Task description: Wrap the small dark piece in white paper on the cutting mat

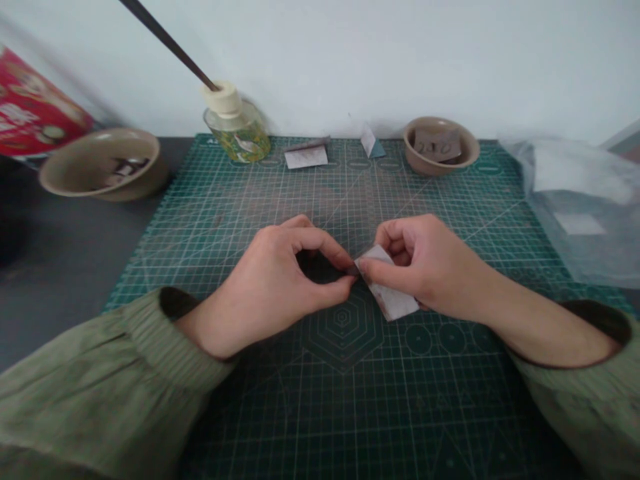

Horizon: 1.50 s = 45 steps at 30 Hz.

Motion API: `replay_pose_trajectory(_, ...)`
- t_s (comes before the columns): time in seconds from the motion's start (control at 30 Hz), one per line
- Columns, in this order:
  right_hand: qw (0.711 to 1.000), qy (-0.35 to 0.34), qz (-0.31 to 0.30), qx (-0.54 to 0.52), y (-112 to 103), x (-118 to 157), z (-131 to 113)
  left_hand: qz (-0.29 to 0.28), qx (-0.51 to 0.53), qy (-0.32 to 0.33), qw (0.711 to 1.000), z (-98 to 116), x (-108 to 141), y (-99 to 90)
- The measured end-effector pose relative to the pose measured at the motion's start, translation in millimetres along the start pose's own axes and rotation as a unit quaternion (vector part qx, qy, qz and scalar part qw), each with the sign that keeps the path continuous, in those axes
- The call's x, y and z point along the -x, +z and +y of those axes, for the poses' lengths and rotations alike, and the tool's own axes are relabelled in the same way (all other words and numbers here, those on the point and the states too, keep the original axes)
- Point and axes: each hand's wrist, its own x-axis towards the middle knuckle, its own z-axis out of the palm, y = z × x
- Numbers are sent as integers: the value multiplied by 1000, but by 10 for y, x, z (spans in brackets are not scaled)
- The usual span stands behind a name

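Note:
A small pale folded paper piece (393,300) is held above the middle of the green cutting mat (320,413). My right hand (425,263) pinches it, the thumb lying across its face. At the paper's left corner, my left hand (285,273) closes thumb and fingertips on a tiny dark bit, too small to make out clearly. The fingertips of both hands are close together.
Along the back stand a bottle (239,133) with a dark stick in its top, folded papers (307,157), a small folded card (371,143) and a bowl (440,165) of paper pieces. Another bowl (105,187) sits left; a plastic bag (580,247) lies right.

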Motion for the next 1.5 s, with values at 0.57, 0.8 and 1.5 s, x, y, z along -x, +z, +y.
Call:
replay_pose_trajectory(0.57, 1000, -8, 1, -4, 16, -15, 1, 4, 9, -18, 1000, -22, 7, 12)
replay_pose_trajectory(0.8, 1000, -2, -10, -4, 1, -13, 10, 1, 15, -14, 1000, -4, -3, 8)
replay_pose_trajectory(1.5, 999, 4, -46, 3, -54, 9, 7, 0, -8, 38, 999, -15, 11, -7)
